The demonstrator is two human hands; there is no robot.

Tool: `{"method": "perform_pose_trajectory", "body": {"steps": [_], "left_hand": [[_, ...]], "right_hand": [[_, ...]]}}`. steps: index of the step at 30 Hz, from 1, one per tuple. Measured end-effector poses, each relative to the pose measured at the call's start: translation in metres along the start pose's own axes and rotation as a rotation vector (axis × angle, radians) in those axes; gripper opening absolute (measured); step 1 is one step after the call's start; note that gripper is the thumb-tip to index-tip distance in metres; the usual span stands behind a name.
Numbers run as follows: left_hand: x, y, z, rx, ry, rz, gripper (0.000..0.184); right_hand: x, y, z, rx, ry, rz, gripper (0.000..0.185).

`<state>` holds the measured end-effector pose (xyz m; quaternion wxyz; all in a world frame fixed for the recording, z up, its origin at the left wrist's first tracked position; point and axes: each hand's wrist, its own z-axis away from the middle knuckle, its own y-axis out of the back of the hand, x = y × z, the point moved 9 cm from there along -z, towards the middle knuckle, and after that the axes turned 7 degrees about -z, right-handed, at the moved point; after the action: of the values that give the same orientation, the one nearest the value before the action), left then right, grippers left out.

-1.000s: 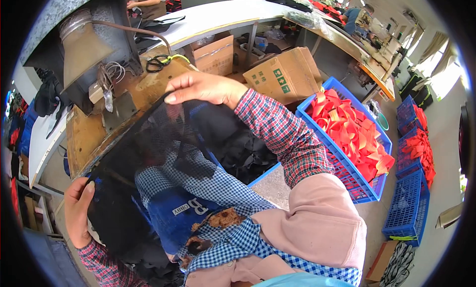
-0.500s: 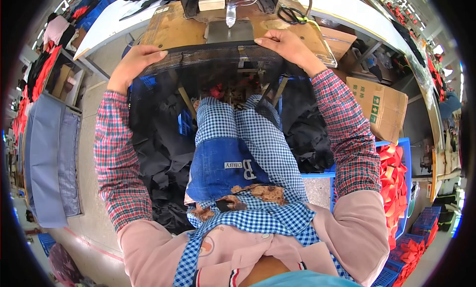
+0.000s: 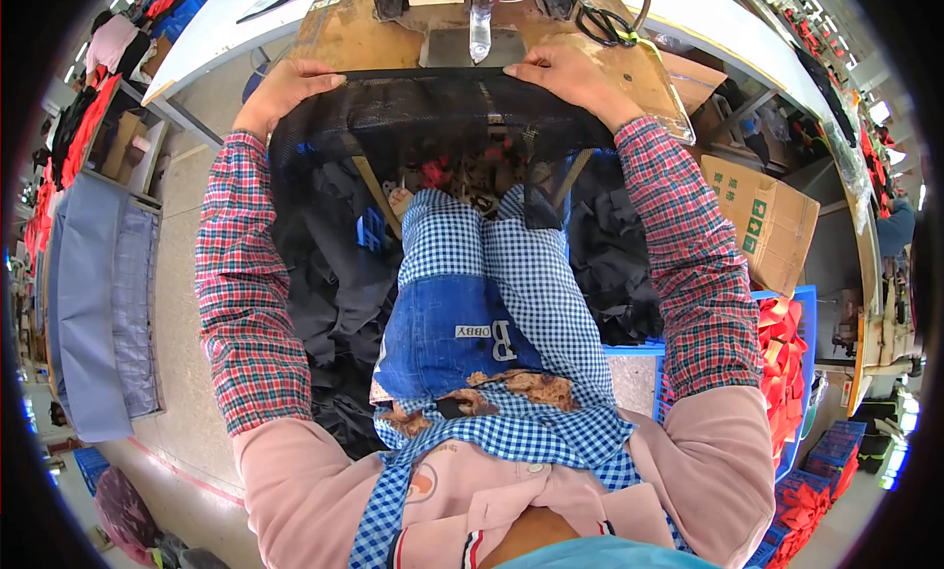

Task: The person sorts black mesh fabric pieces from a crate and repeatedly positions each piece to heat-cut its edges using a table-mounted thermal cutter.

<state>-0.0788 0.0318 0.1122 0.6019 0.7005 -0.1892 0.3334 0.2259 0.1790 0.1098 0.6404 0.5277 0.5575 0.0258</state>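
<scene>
A strip of black mesh fabric is stretched between my two hands along the front edge of the wooden worktable. My left hand pinches its upper left edge between thumb and fingers. At the right, my right hand pinches the same upper edge. The fabric hangs down over my knees and is see-through in places. Just beyond its middle stands the sewing machine's needle area, with a clear plastic piece above a metal plate.
Black-handled scissors lie at the table's back right. A cardboard box stands right, above a blue crate of red fabric pieces. Dark cloth pieces fill the space beside my legs. Another person is at far left.
Both hands still pinch the mesh. Its upper edge has turned over and now lies straighter and tauter, and the left hand has moved slightly up. The whole view has shifted a little.
</scene>
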Motion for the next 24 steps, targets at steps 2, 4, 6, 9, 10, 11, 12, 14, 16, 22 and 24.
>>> {"method": "perform_pose_trajectory", "body": {"steps": [2, 4, 6, 9, 10, 11, 12, 14, 16, 22, 24], "left_hand": [[-0.002, -0.003, -0.001, -0.036, 0.025, 0.094, 0.027], [-0.005, -0.005, -0.001, -0.062, 0.048, 0.156, 0.025], [-0.012, -0.005, -0.004, -0.080, 0.066, 0.188, 0.024], [-0.014, -0.004, -0.006, -0.086, 0.058, 0.172, 0.024], [-0.014, -0.004, -0.006, -0.083, 0.054, 0.153, 0.024], [-0.013, -0.003, -0.006, -0.082, 0.050, 0.133, 0.024], [-0.012, -0.003, -0.006, -0.081, 0.047, 0.115, 0.024], [-0.013, -0.004, -0.005, -0.093, 0.051, 0.134, 0.024], [-0.013, -0.003, -0.006, -0.097, 0.035, 0.128, 0.025], [-0.020, -0.002, -0.004, -0.132, 0.064, 0.154, 0.026], [-0.016, -0.001, -0.001, -0.141, 0.086, 0.100, 0.026]], "right_hand": [[0.002, -0.001, -0.002, -0.002, 0.019, -0.010, 0.040], [0.003, -0.003, -0.003, -0.007, 0.028, -0.007, 0.040], [0.004, -0.004, -0.004, -0.014, 0.025, 0.012, 0.040], [-0.001, -0.002, -0.002, -0.017, 0.040, 0.011, 0.041], [-0.001, -0.002, -0.002, -0.019, 0.030, 0.018, 0.041], [-0.001, -0.002, -0.002, -0.022, 0.019, 0.024, 0.041], [-0.001, -0.002, -0.002, -0.024, 0.007, 0.031, 0.041], [0.000, -0.004, -0.003, -0.049, -0.009, 0.016, 0.042], [0.002, -0.005, -0.006, -0.059, -0.012, 0.022, 0.042], [0.001, -0.008, -0.007, -0.092, -0.040, 0.029, 0.035], [0.007, -0.009, -0.013, -0.100, -0.033, 0.018, 0.035]]}}
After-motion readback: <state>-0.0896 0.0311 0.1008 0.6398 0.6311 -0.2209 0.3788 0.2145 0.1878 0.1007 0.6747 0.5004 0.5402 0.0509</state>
